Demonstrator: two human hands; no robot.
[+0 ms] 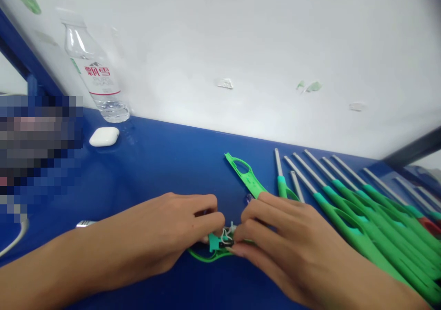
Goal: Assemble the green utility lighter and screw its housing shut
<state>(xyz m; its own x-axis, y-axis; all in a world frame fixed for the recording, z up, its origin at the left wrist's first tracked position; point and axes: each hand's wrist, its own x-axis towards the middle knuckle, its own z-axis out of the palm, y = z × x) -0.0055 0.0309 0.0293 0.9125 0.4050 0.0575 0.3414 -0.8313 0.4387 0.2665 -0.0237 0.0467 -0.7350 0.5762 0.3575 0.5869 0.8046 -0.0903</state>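
Observation:
Over the blue table, both my hands work at an opened green lighter shell [208, 257], its loop handle showing beneath my fingers. My left hand [175, 234] is closed, thumb and fingers pinched at the shell's left side, by a turquoise piece [214, 242]. From the right, my right hand [282, 236] pinches the shell, fingertips beside a thin white wire [225, 234] and a small black part [226, 244]. My fingers cover much of the inside. Just beyond the right knuckles lies a loose green shell half [248, 177], next to a small purplish clear piece [248, 199].
Several green long-reach lighters [358, 209] with metal tubes lie in a row at the right, with a red one [429, 226] at the far edge. A water bottle [99, 76] and a white earbud case [104, 136] stand back left. A white wall [220, 43] rises behind.

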